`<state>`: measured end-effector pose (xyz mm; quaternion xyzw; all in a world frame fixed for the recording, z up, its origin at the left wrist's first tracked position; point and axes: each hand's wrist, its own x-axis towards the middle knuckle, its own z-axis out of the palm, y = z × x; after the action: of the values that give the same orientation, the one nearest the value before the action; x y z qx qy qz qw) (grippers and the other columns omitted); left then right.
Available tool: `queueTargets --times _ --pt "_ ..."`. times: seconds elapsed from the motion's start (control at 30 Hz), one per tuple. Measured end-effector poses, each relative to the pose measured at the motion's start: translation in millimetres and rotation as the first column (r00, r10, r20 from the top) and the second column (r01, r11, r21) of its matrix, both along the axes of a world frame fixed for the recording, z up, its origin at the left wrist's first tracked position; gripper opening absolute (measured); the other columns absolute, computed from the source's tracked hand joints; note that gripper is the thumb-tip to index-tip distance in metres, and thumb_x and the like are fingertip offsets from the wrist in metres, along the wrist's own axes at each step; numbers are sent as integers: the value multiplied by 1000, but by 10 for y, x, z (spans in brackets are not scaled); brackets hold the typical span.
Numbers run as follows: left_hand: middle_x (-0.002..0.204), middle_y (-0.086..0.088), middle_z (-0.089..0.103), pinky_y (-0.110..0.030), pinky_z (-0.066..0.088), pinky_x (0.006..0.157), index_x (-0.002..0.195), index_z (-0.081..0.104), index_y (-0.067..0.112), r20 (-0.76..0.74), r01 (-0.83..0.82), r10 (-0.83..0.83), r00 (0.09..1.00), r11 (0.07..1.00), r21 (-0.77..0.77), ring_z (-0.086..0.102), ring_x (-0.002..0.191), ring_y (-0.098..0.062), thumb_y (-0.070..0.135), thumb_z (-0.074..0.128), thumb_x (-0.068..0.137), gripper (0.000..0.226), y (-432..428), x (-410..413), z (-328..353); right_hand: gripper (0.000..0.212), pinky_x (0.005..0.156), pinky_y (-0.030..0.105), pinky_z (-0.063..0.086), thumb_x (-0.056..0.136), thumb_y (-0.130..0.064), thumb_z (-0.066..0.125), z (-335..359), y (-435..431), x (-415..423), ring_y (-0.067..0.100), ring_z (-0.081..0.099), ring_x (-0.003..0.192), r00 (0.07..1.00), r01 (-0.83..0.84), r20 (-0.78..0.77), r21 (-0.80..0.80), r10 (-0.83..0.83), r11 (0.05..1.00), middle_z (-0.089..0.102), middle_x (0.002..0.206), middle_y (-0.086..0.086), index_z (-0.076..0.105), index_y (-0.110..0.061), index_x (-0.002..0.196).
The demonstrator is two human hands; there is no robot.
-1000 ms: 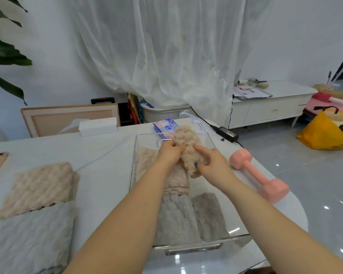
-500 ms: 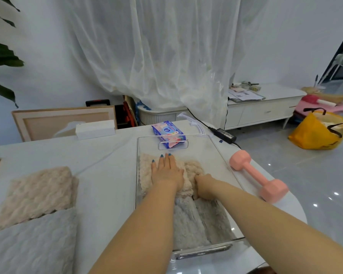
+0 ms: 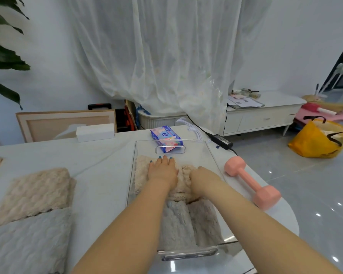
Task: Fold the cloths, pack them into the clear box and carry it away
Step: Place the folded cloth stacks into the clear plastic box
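As the clear box (image 3: 213,155) stands open-topped on the bench (image 3: 99,175), we can read its contents directly from above. The far half holds a beige cloth (image 3: 142,169), folded and lying against the left wall. The near half holds grey cloths (image 3: 176,224) set side by side, reaching the near wall with its handle.

We see the left hand (image 3: 162,171) lying flat on the beige cloth, palm down, fingers straight and close together. It presses the cloth and grasps nothing. The right hand (image 3: 201,175) sits just beside it, knuckles up, on the right part of the same cloth. Its fingers turn downward into the pile and are hidden, so we cannot tell whether they grip the cloth or only push on it.

Outside the box, on the left part of the bench, we find a second beige cloth (image 3: 34,194), folded, touching a pale grey cloth (image 3: 28,244) along its near edge. A pink dumbbell (image 3: 251,182) lies on the bench just beside the right wall of the box. A wipes pack (image 3: 166,137) lies beyond the far wall and is partly seen through it. A white carton (image 3: 95,132) lies further left, near the far edge. A power adapter (image 3: 222,141) with its cable rests at the far right of the bench.

Beyond the bench we note a picture frame (image 3: 65,123), a sheer curtain (image 3: 166,56), a low white cabinet (image 3: 265,117) and a yellow bag (image 3: 321,139) on the floor.
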<state>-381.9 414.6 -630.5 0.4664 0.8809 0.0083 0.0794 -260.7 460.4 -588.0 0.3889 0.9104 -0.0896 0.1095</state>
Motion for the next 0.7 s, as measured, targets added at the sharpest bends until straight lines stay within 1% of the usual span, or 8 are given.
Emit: queueTargets --times 0.03,0.1,0.27,0.33,0.47,0.53,0.63,0.7 --pt "152 -11 28 -47 26 111 146 28 14 -13 9 -9 1000 1000 -11 28 139 -29 30 33 100 49 -40 5 118 21 86 33 44 90 -10 44 77 11 12 32 54 115 997 -6 -71 11 6 1000 52 129 15 60 -13 103" --pt "141 -9 41 -42 39 98 140 38 17 -15 15 -14 1000 1000 3 44 127 -28 28 35 100 41 -168 -37 356 30 87 33 48 87 -7 44 234 -5 -30 31 57 110 976 14 -217 7 -12 1000 58 123 14 61 -13 110" --pt "125 -8 49 -38 43 79 130 45 15 -85 -163 192 978 951 262 52 111 -29 21 34 100 32 -1122 -478 575 32 82 34 49 84 -8 45 511 -481 -394 29 56 105 859 -45 -511 7 42 999 63 114 8 65 -18 107" --pt "121 -10 49 -37 42 74 121 48 11 -66 -292 317 946 922 253 52 106 -29 16 35 98 27 -1598 -732 417 31 82 36 50 83 -8 44 559 -864 -598 28 57 101 809 -115 -577 32 113 993 66 107 6 66 -17 104" --pt "134 -14 44 -40 41 95 130 46 9 57 -547 545 837 825 140 45 122 -32 22 39 96 36 -2523 -1141 -13 28 79 35 52 83 -8 45 443 -1715 -1115 28 60 94 784 -308 -580 -54 221 950 66 103 8 67 -15 100" --pt "139 -14 37 -43 37 100 135 40 10 136 -632 617 775 754 179 37 127 -33 33 38 98 44 -2897 -1276 -214 29 81 37 53 82 -6 45 312 -2062 -1387 31 61 94 808 -374 -541 -162 234 913 67 102 12 68 -10 99" --pt "143 -18 32 -47 32 102 142 30 9 365 -764 672 645 586 270 30 131 -35 49 42 96 62 -3168 -1413 -390 28 80 31 51 84 -4 46 62 -2304 -1698 29 60 98 862 -359 -481 -353 161 864 65 103 13 66 -2 102" --pt "142 -21 36 -46 33 104 142 27 4 542 -834 637 548 470 291 34 130 -39 49 52 92 72 -3251 -1539 -451 16 67 26 44 87 -8 50 -105 -2378 -1877 23 55 86 894 -274 -448 -540 5 796 57 89 5 63 -4 95"
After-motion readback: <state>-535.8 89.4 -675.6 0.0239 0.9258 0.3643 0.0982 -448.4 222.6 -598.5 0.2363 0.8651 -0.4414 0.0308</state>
